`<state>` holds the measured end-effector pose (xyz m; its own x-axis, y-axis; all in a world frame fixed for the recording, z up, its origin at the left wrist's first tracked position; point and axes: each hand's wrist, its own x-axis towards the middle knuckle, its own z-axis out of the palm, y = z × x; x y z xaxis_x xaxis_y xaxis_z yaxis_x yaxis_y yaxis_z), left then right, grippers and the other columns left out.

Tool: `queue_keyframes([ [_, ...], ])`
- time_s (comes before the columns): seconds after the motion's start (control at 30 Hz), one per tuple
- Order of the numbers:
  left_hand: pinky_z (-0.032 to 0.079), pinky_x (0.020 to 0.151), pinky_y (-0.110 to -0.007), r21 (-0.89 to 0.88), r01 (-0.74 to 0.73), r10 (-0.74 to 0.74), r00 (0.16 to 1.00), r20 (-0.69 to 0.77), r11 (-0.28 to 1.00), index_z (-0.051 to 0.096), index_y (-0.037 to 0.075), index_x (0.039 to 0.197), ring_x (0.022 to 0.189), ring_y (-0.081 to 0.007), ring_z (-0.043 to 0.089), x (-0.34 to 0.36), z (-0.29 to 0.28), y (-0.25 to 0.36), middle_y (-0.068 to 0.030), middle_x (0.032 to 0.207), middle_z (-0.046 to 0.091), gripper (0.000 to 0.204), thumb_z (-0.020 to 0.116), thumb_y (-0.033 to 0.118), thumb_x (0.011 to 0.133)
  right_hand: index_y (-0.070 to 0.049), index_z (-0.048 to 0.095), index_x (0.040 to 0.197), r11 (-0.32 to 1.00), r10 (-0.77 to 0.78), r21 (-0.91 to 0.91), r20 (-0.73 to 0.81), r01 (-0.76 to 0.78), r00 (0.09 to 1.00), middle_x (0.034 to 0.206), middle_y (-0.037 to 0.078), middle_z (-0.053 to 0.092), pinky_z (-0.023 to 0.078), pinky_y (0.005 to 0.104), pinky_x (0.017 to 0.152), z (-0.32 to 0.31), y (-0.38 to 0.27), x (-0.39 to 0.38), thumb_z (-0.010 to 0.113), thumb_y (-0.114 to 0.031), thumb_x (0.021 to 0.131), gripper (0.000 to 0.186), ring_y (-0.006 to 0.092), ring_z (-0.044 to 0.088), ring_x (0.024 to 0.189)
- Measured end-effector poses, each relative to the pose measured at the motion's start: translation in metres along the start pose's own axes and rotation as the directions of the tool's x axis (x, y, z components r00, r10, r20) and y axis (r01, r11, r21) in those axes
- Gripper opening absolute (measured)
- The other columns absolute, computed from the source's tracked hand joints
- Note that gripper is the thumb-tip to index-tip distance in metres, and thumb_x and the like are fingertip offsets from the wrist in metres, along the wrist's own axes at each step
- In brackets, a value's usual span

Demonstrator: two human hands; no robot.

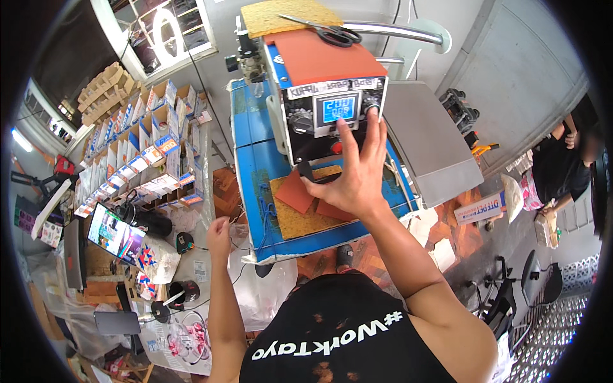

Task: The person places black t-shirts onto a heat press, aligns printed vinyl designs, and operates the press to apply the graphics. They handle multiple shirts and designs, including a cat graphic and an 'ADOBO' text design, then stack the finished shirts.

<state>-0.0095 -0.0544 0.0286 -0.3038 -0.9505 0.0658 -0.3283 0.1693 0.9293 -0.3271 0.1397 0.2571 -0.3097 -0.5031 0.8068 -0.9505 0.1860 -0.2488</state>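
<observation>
Forearm (399, 246) outstretched, right hand (357, 175) spread at control panel (336, 111)

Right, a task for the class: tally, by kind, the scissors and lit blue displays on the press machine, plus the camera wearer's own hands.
Scissors: 1
Lit blue display: 1
Wearer's hands: 2 (left hand, right hand)
Total: 4

The right hand (357, 179) partly hides the machine's lower front (310, 149) and brick-red pads (294, 194).
</observation>
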Motion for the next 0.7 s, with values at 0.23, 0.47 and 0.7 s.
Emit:
queue_keyframes([
  [0.23, 0.046, 0.069, -0.027, -0.120, 0.161, -0.169, 0.984, -0.061, 0.980, 0.067, 0.001, 0.094, 0.076, -0.0102, 0.054, -0.079, -0.049, -0.081, -0.0004, 0.082, 0.061, 0.017, 0.065, 0.017, 0.100, -0.017, 0.042, 0.154, 0.999, 0.049, -0.025, 0.054, -0.048, 0.997, 0.162, 0.035, 0.015, 0.030, 0.0728, 0.107, 0.000, -0.012, -0.005, 0.092, -0.049, 0.053, 0.118, 0.0634, 0.014, 0.147],
  [0.47, 0.049, 0.052, -0.030, 0.336, 0.420, -0.527, 0.520, 0.672, 0.843, 0.065, 0.005, 0.077, 0.059, -0.0164, 0.060, -0.137, 0.006, -0.191, -0.0052, 0.070, 0.062, 0.028, 0.055, 0.017, 0.100, -0.015, 0.048, 0.149, 0.992, 0.117, 0.047, 0.081, -0.121, 0.990, 0.164, 0.034, 0.013, 0.026, 0.0722, 0.113, -0.015, -0.027, 0.000, 0.092, -0.043, 0.052, 0.111, 0.0623, 0.009, 0.149],
  [0.7, 0.049, 0.052, -0.030, 0.439, 0.072, -0.444, 0.097, 0.891, 0.896, 0.065, 0.005, 0.080, 0.061, -0.0160, 0.060, -0.216, 0.127, -0.098, -0.0046, 0.071, 0.062, 0.024, 0.056, 0.016, 0.100, -0.004, 0.064, 0.120, 0.881, -0.006, 0.466, 0.173, -0.077, 0.985, 0.138, 0.022, 0.056, 0.036, 0.0549, 0.114, -0.074, 0.003, -0.076, 0.075, -0.015, 0.082, 0.041, 0.0442, 0.043, 0.140],
])
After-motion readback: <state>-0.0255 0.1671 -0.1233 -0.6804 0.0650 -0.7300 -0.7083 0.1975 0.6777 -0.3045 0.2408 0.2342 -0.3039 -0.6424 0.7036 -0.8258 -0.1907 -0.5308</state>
